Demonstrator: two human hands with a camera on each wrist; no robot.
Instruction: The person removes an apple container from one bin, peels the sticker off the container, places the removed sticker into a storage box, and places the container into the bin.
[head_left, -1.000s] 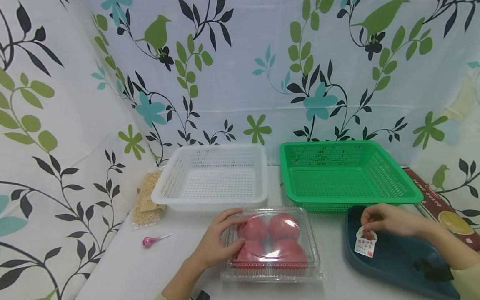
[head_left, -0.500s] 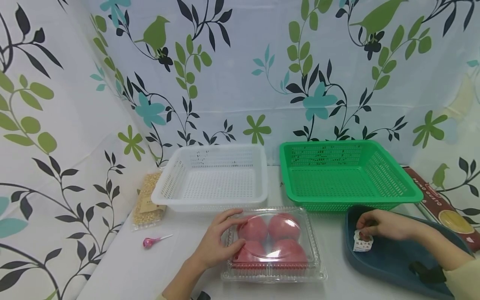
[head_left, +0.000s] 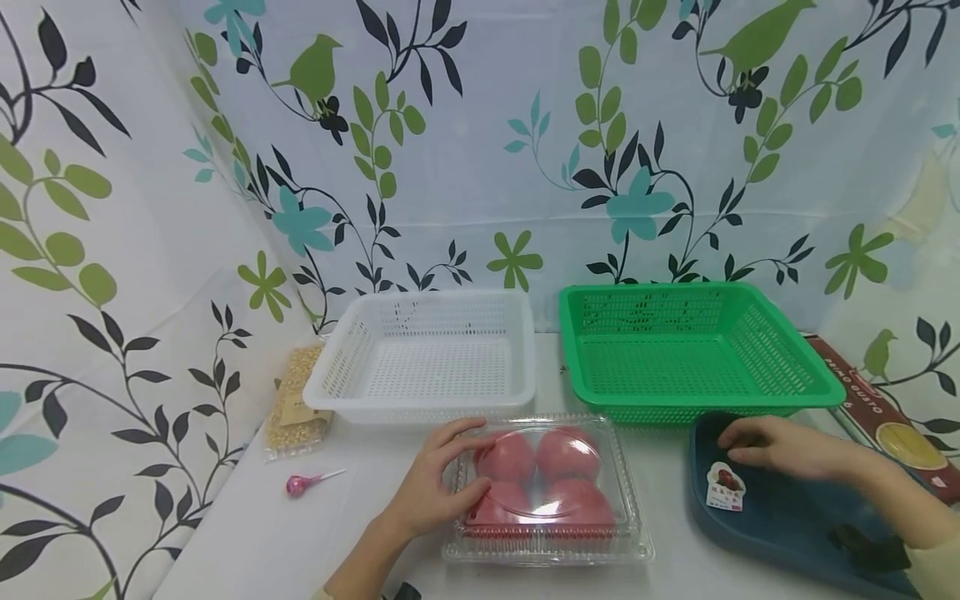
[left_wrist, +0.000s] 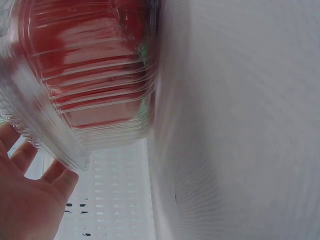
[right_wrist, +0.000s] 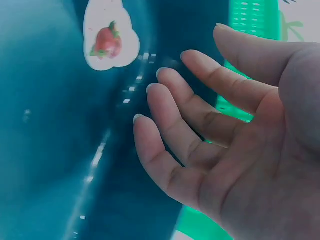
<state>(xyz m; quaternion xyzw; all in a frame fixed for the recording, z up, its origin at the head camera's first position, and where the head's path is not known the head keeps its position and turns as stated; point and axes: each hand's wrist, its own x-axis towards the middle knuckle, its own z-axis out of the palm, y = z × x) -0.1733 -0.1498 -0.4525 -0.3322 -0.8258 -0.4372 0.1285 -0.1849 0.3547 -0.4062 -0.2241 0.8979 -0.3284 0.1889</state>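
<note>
A clear plastic clamshell box of round red fruits stands at the front centre. My left hand rests on its left side, fingers spread over the lid; the left wrist view has the fingertips at the lid's rim. A small white paper tag with a red fruit picture and red lettering lies against the left wall of the dark blue tray. My right hand hovers over the tray just behind the tag. In the right wrist view its loosely bent fingers hold nothing.
Behind stand a white perforated basket and a green one. At left lie a bag of grains and a pink lollipop. A dark red box sits at far right; a black object is near the tray's right front.
My right hand has let go of the tag and drawn slightly back and right of it. The tag now lies in the tray. My left hand and the fruit box have stayed put.
</note>
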